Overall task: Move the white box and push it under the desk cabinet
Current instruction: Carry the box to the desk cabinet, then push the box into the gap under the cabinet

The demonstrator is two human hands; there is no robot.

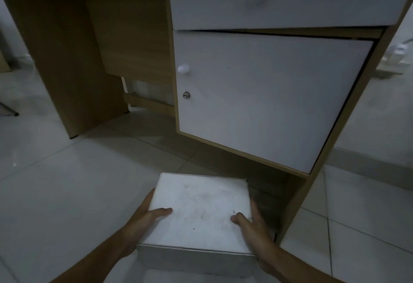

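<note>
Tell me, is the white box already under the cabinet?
No: the white box sits in front of the desk cabinet, gripped by both hands.

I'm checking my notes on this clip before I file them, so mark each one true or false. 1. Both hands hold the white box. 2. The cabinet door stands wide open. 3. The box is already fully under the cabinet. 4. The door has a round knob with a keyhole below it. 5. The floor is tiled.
1. True: the left hand and right hand grip opposite sides of the white box, thumbs on top.
2. False: the cabinet door is shut.
3. False: the box sits in front of the gap under the cabinet, still out in the open.
4. True: the knob is above the keyhole.
5. True: the floor shows tile joints.
</note>
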